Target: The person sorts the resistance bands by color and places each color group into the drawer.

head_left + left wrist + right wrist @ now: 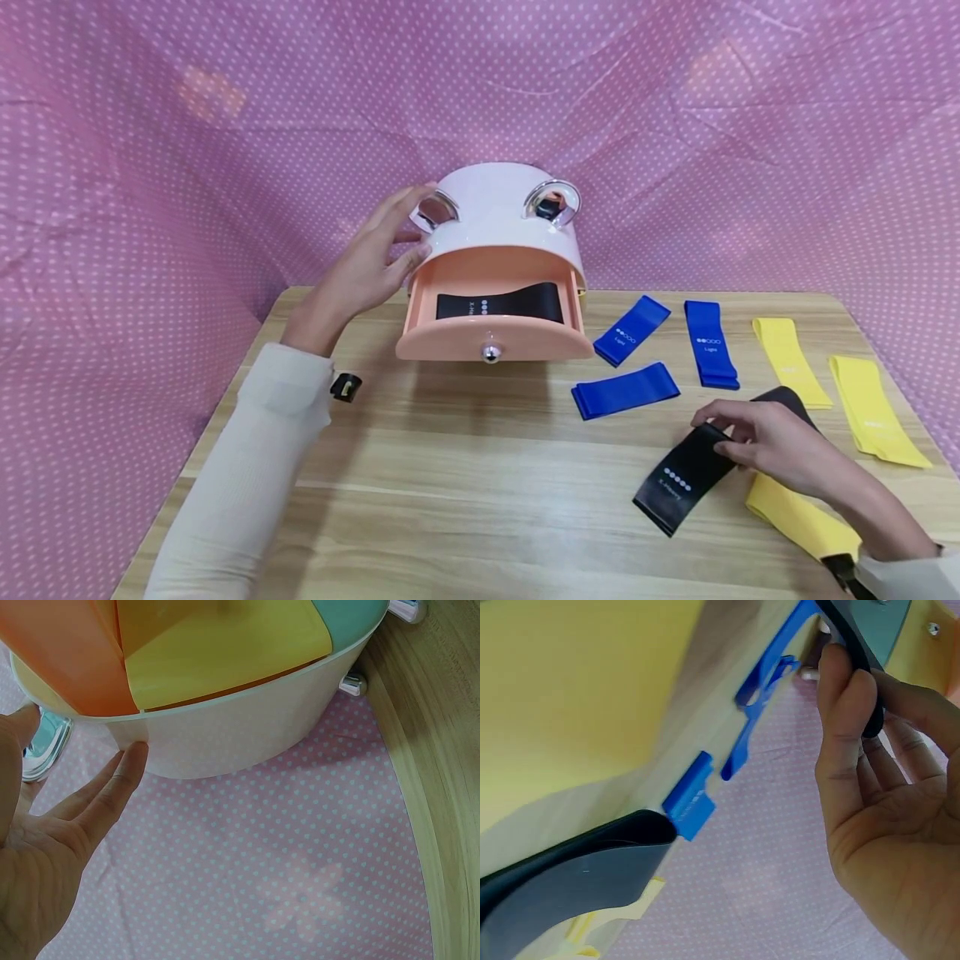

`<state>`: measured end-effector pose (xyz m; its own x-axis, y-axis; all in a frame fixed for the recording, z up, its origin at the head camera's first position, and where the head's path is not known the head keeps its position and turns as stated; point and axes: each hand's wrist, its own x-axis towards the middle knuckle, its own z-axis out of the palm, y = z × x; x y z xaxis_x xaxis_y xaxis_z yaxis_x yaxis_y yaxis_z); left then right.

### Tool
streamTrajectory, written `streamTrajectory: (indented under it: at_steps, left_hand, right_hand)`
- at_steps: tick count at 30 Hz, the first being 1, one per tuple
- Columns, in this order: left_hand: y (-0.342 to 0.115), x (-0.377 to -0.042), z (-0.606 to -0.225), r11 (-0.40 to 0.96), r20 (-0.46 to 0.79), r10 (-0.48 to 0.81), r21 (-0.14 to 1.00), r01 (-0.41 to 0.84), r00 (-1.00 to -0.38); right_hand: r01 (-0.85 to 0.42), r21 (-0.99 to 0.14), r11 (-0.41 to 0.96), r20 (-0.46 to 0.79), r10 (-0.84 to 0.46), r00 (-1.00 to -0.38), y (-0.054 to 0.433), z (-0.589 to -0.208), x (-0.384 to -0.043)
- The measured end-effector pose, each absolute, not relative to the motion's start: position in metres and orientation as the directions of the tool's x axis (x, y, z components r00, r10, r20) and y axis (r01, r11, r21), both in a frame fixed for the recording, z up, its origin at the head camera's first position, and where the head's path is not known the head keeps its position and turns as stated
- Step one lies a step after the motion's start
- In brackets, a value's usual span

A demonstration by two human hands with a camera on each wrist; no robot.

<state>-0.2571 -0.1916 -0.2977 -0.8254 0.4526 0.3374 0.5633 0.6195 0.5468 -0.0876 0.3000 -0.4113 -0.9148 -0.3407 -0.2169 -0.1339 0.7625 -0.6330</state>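
A white storage box (498, 212) with silver handles stands at the table's back, its peach drawer (450, 342) pulled out. Inside the drawer lies a black resistance band (517, 304). My left hand (367, 258) is at the box's left side; in the left wrist view its fairly straight fingers (124, 776) touch the pale wall. At the front right, my right hand (780, 442) pinches a black resistance band (678, 483) marked X-Heavy between thumb and fingers. Another black band (787, 404) lies behind that hand, partly hidden by it.
Three blue bands (630, 392) lie right of the drawer. Farther right are yellow bands (791, 362), one of them (802, 517) partly under my right forearm. A small black object (347, 387) is beside my left sleeve. Pink dotted cloth (480, 83) hangs around the table.
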Motion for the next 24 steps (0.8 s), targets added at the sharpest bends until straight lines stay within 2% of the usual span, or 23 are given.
streamTrajectory:
  at_steps: [5, 11, 24]
  left_hand:
    - [-0.192, -0.257, -0.298, 0.622, 0.332, 0.45, 0.549, 0.558, -0.829]
    - [-0.192, -0.257, -0.298, 0.622, 0.337, 0.45, 0.546, 0.561, -0.827]
    - [-0.192, -0.257, -0.299, 0.623, 0.331, 0.446, 0.552, 0.555, -0.831]
  right_hand:
    - [-0.196, -0.618, 0.762, -0.153, -0.36, -0.92, 0.295, -0.402, -0.087]
    - [-0.306, -0.585, 0.751, -0.018, -0.389, -0.921, 0.29, -0.391, -0.087]
    - [-0.37, -0.532, 0.762, 0.12, -0.364, -0.923, 0.291, -0.364, -0.094]
